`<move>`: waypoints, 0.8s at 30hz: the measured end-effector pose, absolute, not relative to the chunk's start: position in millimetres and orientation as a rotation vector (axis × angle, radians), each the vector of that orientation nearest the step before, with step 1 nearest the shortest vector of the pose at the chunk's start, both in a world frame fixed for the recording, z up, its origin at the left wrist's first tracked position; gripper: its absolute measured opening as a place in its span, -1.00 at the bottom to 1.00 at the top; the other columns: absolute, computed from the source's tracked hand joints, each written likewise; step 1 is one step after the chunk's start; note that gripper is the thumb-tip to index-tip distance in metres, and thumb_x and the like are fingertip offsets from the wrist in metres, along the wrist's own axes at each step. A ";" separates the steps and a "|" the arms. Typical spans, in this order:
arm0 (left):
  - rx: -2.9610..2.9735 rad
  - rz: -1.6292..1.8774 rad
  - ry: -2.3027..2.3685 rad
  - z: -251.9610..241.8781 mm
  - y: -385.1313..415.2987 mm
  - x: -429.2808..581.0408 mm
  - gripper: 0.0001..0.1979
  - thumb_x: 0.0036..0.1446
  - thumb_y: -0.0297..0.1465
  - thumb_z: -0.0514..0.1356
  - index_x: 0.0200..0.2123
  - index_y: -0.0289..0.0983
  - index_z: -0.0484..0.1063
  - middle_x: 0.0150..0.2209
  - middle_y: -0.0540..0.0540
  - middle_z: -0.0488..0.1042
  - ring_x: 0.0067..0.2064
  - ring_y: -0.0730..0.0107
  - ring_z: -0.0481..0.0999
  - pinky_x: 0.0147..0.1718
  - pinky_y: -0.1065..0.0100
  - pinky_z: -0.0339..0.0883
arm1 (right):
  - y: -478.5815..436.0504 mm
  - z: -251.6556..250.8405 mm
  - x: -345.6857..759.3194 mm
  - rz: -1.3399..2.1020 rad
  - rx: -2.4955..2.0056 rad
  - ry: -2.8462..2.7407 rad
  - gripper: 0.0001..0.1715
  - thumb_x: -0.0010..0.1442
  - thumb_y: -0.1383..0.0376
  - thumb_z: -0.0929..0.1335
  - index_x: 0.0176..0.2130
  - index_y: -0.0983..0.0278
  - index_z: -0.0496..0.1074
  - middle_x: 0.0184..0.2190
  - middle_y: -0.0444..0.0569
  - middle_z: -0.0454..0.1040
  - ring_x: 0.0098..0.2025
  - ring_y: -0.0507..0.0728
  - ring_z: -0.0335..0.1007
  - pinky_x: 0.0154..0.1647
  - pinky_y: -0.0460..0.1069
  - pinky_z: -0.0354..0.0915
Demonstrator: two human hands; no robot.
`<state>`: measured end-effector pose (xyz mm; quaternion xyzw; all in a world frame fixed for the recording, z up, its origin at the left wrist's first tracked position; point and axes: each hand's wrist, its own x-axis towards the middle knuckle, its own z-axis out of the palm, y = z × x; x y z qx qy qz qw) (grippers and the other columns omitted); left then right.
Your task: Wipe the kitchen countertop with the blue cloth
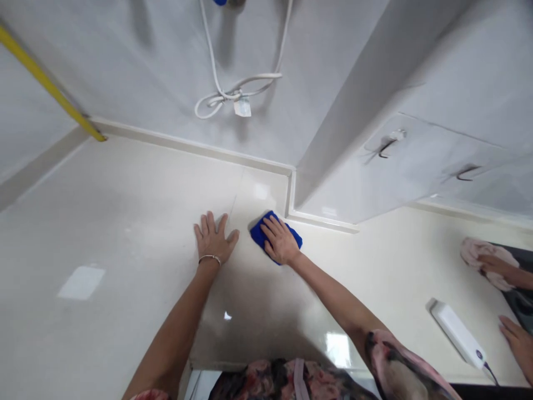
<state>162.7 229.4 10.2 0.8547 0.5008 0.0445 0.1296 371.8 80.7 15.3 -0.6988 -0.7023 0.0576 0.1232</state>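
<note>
My left hand [214, 240] lies flat on the pale glossy countertop [137, 222], fingers spread, with a thin bracelet at the wrist and nothing in its grip. To the right of it, my right hand [280, 240] presses on a folded blue cloth [259, 233], its fingers over the top. The cloth rests on the countertop close to the inner corner of the raised back edge [290, 189]. Part of the cloth is hidden under my palm.
Above hangs a looped white cable [239, 91] against grey wall panels. A yellow pipe [50, 86] meets the counter at left; hooks [387, 147] are on the wall at right. Beside a white device [458, 333] with a cord, another person's hand rests on a pink cloth [478, 250].
</note>
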 end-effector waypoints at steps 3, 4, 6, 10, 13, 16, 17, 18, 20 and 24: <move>2.492 0.189 1.451 10.9 227.3 161.6 -0.23 0.37 -0.01 0.09 0.51 -0.24 0.19 0.60 -0.36 -0.16 0.60 -0.25 -0.21 0.50 -0.30 -0.35 | 137.1 21.5 370.8 0.147 -2.263 -1.876 -0.29 0.44 0.23 0.21 0.46 0.46 0.25 0.53 0.24 0.10 0.60 0.39 -0.16 0.60 0.32 -0.15; 2.496 0.204 1.448 10.8 226.9 161.3 -0.24 0.37 -0.02 0.10 0.51 -0.25 0.21 0.60 -0.36 -0.15 0.59 -0.26 -0.20 0.50 -0.31 -0.34 | 152.1 22.6 371.5 0.137 -2.350 -1.798 -0.28 0.45 0.23 0.20 0.47 0.47 0.22 0.53 0.26 0.08 0.59 0.40 -0.16 0.59 0.33 -0.15; 2.511 0.228 1.442 10.4 226.5 160.8 -0.25 0.36 -0.03 0.12 0.50 -0.25 0.23 0.60 -0.39 -0.14 0.59 -0.27 -0.18 0.49 -0.31 -0.32 | 177.1 23.1 374.2 0.109 -2.527 -1.608 -0.26 0.46 0.24 0.18 0.49 0.50 0.17 0.54 0.31 0.04 0.59 0.45 -0.16 0.57 0.37 -0.12; 2.534 0.231 1.446 10.1 226.3 160.2 -0.25 0.35 -0.02 0.14 0.49 -0.25 0.24 0.59 -0.44 -0.12 0.59 -0.30 -0.16 0.49 -0.31 -0.29 | 215.1 19.7 387.1 0.094 -2.765 -1.297 -0.24 0.46 0.25 0.15 0.49 0.57 0.12 0.54 0.43 -0.01 0.58 0.55 -0.17 0.50 0.50 -0.08; 2.537 0.212 1.441 10.2 226.2 158.9 -0.24 0.34 -0.02 0.16 0.48 -0.27 0.24 0.58 -0.44 -0.12 0.59 -0.31 -0.16 0.49 -0.32 -0.27 | 239.5 17.0 405.3 0.119 -2.826 -1.210 -0.22 0.43 0.29 0.14 0.49 0.60 0.11 0.53 0.45 0.01 0.57 0.58 -0.15 0.49 0.49 -0.08; 2.546 0.194 1.441 9.5 226.3 157.1 -0.23 0.34 0.00 0.15 0.49 -0.25 0.24 0.59 -0.41 -0.12 0.59 -0.29 -0.16 0.48 -0.32 -0.25 | 261.4 15.6 426.0 0.121 -2.836 -1.176 -0.21 0.40 0.31 0.13 0.47 0.66 0.12 0.51 0.48 0.04 0.56 0.59 -0.12 0.49 0.48 -0.09; 2.548 0.181 1.445 9.2 226.4 156.6 -0.23 0.34 0.01 0.15 0.49 -0.23 0.23 0.59 -0.39 -0.13 0.59 -0.28 -0.17 0.49 -0.32 -0.25 | 267.5 15.2 432.1 0.118 -2.834 -1.167 -0.21 0.39 0.32 0.13 0.46 0.68 0.13 0.50 0.51 0.05 0.55 0.60 -0.10 0.48 0.48 -0.09; 2.548 0.163 1.448 8.9 226.5 156.2 -0.23 0.34 0.02 0.15 0.49 -0.22 0.23 0.60 -0.37 -0.13 0.59 -0.28 -0.17 0.49 -0.31 -0.25 | 272.6 14.8 437.4 0.108 -2.828 -1.153 -0.21 0.38 0.32 0.14 0.45 0.70 0.14 0.49 0.54 0.07 0.54 0.61 -0.07 0.47 0.50 -0.09; 2.539 0.122 1.458 8.8 226.8 156.1 -0.21 0.33 0.03 0.14 0.50 -0.20 0.22 0.60 -0.34 -0.15 0.60 -0.26 -0.20 0.50 -0.29 -0.27 | 278.4 13.5 444.5 0.063 -2.805 -1.130 -0.21 0.35 0.31 0.17 0.42 0.72 0.18 0.45 0.61 0.11 0.51 0.64 -0.02 0.44 0.54 -0.08; 2.521 0.086 1.459 10.4 226.9 157.3 -0.18 0.34 0.04 0.13 0.52 -0.21 0.16 0.61 -0.34 -0.18 0.60 -0.25 -0.23 0.50 -0.29 -0.31 | 270.0 11.8 438.3 -0.028 -2.689 -1.224 -0.18 0.34 0.25 0.20 0.42 0.68 0.20 0.43 0.59 0.16 0.50 0.65 -0.03 0.41 0.56 -0.08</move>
